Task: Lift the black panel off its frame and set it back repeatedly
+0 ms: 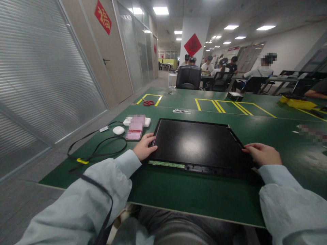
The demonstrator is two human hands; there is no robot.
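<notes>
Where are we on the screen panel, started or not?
Done: the panel lies flat on the green table, circuit strip exposed along its near edge. In hand: left hand rests on the left edge, right hand on the right edge; neither grips a tool. Left: the scissors lie untouched farther back, and nothing looks detached from the panel.

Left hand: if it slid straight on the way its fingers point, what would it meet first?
The left hand points right, with its fingertips already at the left edge of the black panel. It would meet that panel first, probably sliding onto its surface.
</notes>
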